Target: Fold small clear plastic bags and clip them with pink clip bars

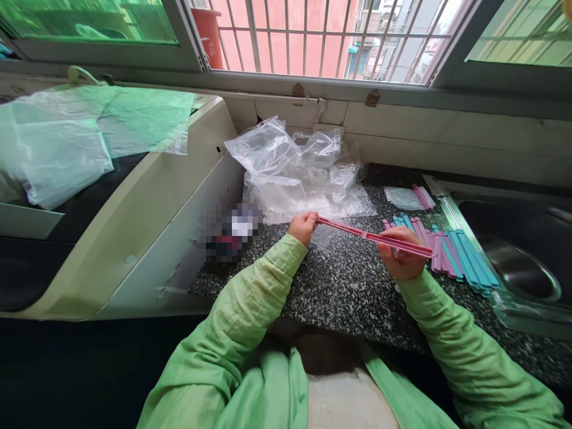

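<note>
Both hands (353, 241) gripping pink strip (373, 237), far end hidden by right fingers

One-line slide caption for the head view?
Both hands, left hand and right hand, hold a pink sealing stick over a speckled counter.

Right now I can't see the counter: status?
Left hand and right hand grip one pink sealing stick at both ends. Crumpled clear bags behind; stick pile right.

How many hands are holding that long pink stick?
2. The left hand pinches one end of the pink stick, near the clear plastic bags; the right hand grips it farther along, beside the pile of pink and blue sticks.
</note>
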Motion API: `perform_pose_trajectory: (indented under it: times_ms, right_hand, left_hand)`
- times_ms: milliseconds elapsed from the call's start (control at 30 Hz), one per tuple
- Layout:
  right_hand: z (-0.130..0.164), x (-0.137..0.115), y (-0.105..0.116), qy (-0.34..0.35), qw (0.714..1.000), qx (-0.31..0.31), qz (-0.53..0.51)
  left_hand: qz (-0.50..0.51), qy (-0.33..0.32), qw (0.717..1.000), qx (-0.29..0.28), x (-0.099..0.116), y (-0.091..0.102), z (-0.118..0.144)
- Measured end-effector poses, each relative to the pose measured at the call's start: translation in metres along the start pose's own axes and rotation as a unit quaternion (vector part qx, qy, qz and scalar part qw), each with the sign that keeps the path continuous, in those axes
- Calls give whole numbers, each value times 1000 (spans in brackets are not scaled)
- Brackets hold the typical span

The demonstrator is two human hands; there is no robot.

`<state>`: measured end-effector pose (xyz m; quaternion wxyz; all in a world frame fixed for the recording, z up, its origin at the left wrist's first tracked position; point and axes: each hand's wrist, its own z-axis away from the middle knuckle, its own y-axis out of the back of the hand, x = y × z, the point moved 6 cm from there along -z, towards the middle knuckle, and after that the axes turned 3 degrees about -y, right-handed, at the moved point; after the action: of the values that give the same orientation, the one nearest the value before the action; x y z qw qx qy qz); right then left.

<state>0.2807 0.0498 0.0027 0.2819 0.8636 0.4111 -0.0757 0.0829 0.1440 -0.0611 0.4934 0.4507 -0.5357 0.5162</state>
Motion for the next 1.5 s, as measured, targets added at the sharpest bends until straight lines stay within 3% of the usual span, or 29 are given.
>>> perform_pose_trajectory:
  times_ms: [567, 833, 1233, 1500]
  right_hand:
    - [0, 1, -16, 5, 997, -56, 46]
    - [-1, 0, -17, 29, 997, -49, 48]
    - [0, 2, -16, -5, 998, -56, 37]
    - [0, -1, -16, 29, 997, -47, 50]
  left_hand:
    - [-36, -29, 999, -18, -1, -1, 0]
    - [-29, -22, 999, -25, -1, -3, 0]
    - [-53, -27, 998, -29, -4, -3, 1]
    - [-28, -27, 998, -42, -5, -5, 0]
